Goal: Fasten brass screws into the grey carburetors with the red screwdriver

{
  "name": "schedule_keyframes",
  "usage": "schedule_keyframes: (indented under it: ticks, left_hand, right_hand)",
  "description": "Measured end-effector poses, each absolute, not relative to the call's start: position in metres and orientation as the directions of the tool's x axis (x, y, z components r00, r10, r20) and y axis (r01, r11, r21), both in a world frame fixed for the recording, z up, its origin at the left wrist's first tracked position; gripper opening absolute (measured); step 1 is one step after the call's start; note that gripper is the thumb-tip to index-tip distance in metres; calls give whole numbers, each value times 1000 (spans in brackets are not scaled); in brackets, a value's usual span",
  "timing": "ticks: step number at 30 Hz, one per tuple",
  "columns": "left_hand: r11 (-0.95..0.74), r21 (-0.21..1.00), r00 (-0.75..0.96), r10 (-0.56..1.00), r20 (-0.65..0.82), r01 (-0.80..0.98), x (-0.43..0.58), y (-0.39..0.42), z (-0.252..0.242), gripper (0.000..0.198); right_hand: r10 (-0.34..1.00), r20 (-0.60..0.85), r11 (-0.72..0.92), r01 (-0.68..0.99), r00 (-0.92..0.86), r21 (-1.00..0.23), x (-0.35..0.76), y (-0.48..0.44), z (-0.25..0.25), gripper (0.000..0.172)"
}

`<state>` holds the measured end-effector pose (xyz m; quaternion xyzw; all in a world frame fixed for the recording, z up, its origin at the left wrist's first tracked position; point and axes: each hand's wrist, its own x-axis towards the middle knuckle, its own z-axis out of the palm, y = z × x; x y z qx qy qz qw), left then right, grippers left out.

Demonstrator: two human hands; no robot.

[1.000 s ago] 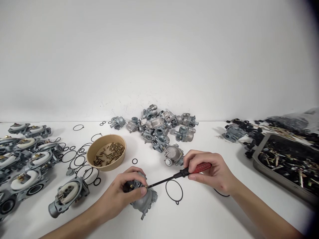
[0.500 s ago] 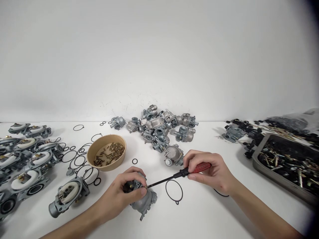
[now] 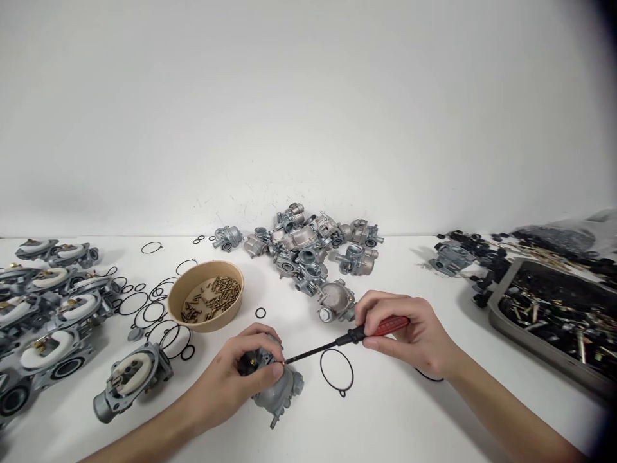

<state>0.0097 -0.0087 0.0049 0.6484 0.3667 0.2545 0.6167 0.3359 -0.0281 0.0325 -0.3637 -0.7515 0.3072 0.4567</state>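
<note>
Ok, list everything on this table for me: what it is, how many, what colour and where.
carburettor: one, silver, front centre, under the left hand
screwdriver: one, red handle, black shaft, tip at the carburettor
gasket ring: one, black, flat between the hands
bowl: one, tan, left of centre
screws: many, brass, inside the bowl
O-rings: many, black, left of the bowl
carburettor pile: many, silver, back centre
float carburettors: several, silver with white floats, left edge
tray: one, grey, right, full of dark small parts
left hand: grip on the carburettor
right hand: grip on the screwdriver
</note>
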Motion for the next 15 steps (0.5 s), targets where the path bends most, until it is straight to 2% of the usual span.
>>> schedule_keyframes:
  ticks: [15]
  left_hand:
    - [12, 983, 577, 809, -116, 181, 11, -9, 5, 29]
  right_hand:
    - [833, 437, 529, 257, -340, -809, 334, -29, 32, 15]
